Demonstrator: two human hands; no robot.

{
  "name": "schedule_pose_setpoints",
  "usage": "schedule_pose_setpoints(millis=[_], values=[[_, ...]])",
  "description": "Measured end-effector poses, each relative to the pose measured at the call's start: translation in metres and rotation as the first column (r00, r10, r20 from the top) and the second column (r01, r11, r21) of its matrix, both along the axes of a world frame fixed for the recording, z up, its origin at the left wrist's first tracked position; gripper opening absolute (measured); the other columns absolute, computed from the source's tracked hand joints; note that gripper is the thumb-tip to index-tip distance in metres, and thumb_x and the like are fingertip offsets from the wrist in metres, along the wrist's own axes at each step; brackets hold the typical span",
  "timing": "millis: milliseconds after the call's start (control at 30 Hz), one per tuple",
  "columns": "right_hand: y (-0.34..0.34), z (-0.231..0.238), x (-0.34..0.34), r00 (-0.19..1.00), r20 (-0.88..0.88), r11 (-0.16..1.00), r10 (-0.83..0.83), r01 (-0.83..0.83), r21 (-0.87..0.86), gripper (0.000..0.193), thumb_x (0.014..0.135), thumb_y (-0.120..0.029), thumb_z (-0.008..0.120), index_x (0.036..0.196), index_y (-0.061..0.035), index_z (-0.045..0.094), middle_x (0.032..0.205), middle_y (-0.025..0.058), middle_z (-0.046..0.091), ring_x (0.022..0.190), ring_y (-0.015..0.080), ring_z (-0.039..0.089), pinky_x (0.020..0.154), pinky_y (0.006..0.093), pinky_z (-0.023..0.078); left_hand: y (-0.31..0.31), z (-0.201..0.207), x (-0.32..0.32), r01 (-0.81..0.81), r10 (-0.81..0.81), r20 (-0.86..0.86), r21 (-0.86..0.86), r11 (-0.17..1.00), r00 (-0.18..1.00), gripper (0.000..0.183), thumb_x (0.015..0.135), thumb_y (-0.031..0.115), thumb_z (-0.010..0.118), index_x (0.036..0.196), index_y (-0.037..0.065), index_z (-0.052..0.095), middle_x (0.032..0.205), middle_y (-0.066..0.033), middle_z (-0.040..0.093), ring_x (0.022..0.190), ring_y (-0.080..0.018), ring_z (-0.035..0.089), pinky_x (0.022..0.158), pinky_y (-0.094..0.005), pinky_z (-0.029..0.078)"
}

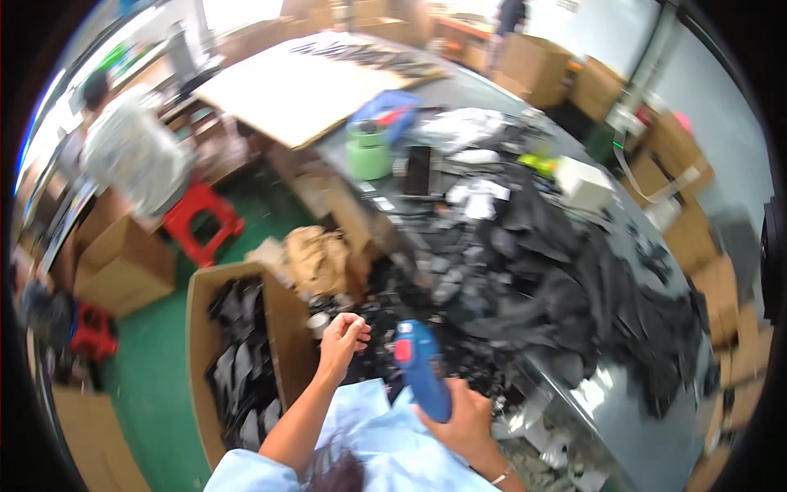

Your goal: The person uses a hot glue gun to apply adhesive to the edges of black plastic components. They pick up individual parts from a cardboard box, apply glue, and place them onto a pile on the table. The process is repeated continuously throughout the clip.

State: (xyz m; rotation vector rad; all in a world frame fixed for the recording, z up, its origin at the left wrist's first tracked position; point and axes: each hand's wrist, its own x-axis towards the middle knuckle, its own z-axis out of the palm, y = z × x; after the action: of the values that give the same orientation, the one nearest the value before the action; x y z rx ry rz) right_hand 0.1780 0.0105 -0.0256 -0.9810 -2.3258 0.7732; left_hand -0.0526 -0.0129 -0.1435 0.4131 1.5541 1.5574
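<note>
So, R hand (467,420) is wrapped firmly round a blue handheld tool (429,373) w/ red button, held in front of the lt-blue top (410,459). L hand (341,343), just left of tool, has fingertips drawn together; can't tell if anything's pinched btwn them. Open cardboard box (291,340) w/ dark pieces by L forearm. To the right, grey table (648,426) w/ blk cloth (566,271), then phone (420,170) near green container (367,157). Further back left, red stool (197,217) + person (135,152) in pale top.

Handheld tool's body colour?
The tool is blue with a red part; best seen in the head view.
</note>
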Motion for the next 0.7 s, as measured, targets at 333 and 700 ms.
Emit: schedule_pose_setpoints(millis=[333,700], values=[[-0.006,-0.016,0.048,0.913,-0.321,0.965,-0.251,0.262,-0.009,0.051,0.059,-0.022,0.08,0.095,0.0018,0.053,0.073,0.0145,0.061,0.06,0.028,0.062,0.057,0.0348,0.051,0.144,0.134,0.166,0.706,-0.279,-0.79,0.254,0.661,0.546,0.015,0.082,0.013,0.061,0.087,-0.001,0.061,0.079,-0.0108,0.061,0.064,-0.02,0.059,0.061,-0.0283,0.047],[-0.006,-0.034,0.079,0.678,-0.559,0.871,-0.478,0.447,-0.203,0.051,0.064,-0.016,0.081,0.096,0.0016,0.045,0.071,0.0097,0.063,0.058,0.0181,0.064,0.054,0.0283,0.05,0.196,0.12,0.313,0.86,0.286,-0.949,0.034,0.508,-0.131,0.037,0.071,0.008,0.054,0.108,0.01,0.049,0.126,-0.0176,0.042,0.111,-0.0314,0.045,0.085,-0.0406,0.039]])
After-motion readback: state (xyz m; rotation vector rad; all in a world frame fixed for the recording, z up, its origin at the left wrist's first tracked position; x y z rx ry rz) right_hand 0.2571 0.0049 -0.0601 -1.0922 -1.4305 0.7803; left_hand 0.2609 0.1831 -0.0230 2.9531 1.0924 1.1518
